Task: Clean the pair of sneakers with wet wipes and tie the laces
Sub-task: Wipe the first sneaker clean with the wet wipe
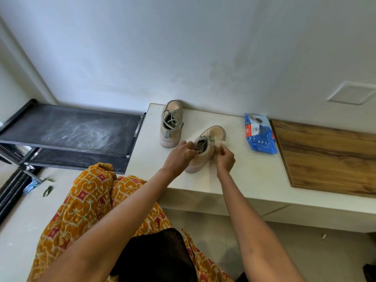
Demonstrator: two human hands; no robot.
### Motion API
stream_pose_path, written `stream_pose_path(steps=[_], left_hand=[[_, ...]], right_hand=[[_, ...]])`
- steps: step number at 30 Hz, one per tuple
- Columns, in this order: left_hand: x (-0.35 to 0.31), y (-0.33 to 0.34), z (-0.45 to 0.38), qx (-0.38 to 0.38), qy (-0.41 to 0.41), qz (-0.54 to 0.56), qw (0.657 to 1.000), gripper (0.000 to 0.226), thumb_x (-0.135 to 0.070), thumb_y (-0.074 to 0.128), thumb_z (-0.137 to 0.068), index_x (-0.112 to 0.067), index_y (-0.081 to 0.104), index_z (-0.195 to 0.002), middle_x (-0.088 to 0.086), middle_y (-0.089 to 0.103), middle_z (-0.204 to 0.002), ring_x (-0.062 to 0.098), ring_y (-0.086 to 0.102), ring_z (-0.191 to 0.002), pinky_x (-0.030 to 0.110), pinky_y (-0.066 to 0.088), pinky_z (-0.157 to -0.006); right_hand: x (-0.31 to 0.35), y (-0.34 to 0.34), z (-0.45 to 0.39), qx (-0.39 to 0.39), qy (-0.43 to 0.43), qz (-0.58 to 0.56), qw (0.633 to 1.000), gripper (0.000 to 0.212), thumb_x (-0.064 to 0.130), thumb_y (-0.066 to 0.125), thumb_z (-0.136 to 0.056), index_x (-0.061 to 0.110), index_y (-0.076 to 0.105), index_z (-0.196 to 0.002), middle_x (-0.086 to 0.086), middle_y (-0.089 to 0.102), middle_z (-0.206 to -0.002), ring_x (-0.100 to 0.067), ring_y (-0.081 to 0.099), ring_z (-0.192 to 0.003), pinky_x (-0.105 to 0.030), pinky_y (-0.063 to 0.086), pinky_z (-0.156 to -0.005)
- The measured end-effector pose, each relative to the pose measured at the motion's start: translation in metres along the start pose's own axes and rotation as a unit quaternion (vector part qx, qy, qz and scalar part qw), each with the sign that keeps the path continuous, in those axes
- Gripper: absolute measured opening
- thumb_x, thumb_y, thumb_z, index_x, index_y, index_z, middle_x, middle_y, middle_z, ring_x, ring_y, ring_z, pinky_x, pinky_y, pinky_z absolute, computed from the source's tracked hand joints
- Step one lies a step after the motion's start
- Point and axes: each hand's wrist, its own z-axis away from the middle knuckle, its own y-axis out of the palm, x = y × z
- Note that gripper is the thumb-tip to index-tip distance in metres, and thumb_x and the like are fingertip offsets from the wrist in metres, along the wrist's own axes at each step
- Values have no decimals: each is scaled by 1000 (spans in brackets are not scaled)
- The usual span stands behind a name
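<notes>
Nearest me, my left hand [180,154] grips the collar of the near sneaker [205,149], fingers curled over the rim by the heel to steady it on the white table [254,176]. My right hand [224,159] sits against the shoe's outer side, fingers pinched around a crumpled white wet wipe [220,143] that pokes up by the laces.

This shoe should feel light, with a soft fabric upper that gives under pressure, so I judge the collar is the best place to hold: it is firm enough to brace against while I rub. The pale sole looks stiffer and would take harder scrubbing. The wipe is limp and damp, likely to bunch up, so I would keep it wadded under my fingertips.

Further back, the second sneaker [171,124] stands apart near the wall, toe pointing away, its grey laces [173,119] loose and untied. To the right, well apart from both shoes, lies the blue wet wipes pack [260,137], just beside a wooden board [329,157].
</notes>
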Motion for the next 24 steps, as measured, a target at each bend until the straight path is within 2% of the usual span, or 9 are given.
stream_pose_path(steps=[4,7,10,12,16,19,21,24], left_hand=[[-10,7,1,-26,3,7,1000,13,-5,74,-75,-11,75,-87,6,57,-72,26,50,-61,31,43,-40],[-10,8,3,-41,-11,20,999,14,-3,76,-71,-10,75,-84,6,56,-70,27,52,-60,30,44,-38],[-9,7,4,-35,-14,37,999,14,-4,77,-70,-10,76,-83,5,56,-69,28,52,-60,31,44,-38],[-8,3,2,-19,-6,39,999,16,-5,77,-71,-10,76,-86,5,58,-70,28,53,-61,31,45,-39],[11,-8,-1,43,61,16,997,23,0,69,-79,-8,73,-100,9,63,-87,26,60,-70,37,53,-53],[23,-12,7,51,54,9,997,29,0,68,-81,-6,68,-110,10,63,-109,24,66,-84,32,57,-67],[18,-10,9,41,29,18,999,22,-8,68,-83,-5,69,-104,10,64,-102,25,67,-78,33,56,-63],[3,-5,1,38,20,20,999,9,-11,68,-83,-5,72,-88,10,60,-80,27,61,-59,30,46,-46]], right_hand=[[-14,10,35,-18,-15,-47,999,29,0,55,-86,6,69,-111,-11,69,-111,-24,63,-105,-21,44,-85],[-26,9,62,1,-37,-70,997,24,4,59,-88,7,69,-110,-8,71,-108,-21,65,-103,-21,46,-85],[-36,-1,73,49,-79,-30,995,22,12,61,-90,8,69,-110,-6,71,-105,-18,65,-97,-16,43,-78],[-39,-6,69,57,-83,-13,995,23,15,61,-90,11,69,-111,-8,69,-104,-21,64,-97,-18,43,-76],[-21,-15,48,-26,-12,-36,999,25,9,55,-92,10,68,-113,-8,69,-113,-24,62,-105,-20,40,-78],[-14,-11,30,11,5,-11,1000,25,14,58,-90,12,68,-114,-7,70,-112,-25,63,-104,-22,43,-78],[-15,-2,29,32,16,-10,999,25,18,61,-89,14,70,-112,-6,71,-109,-26,64,-102,-24,45,-76],[-18,6,42,-7,16,-34,999,22,17,60,-89,14,72,-108,-5,72,-107,-25,64,-100,-22,43,-75]])
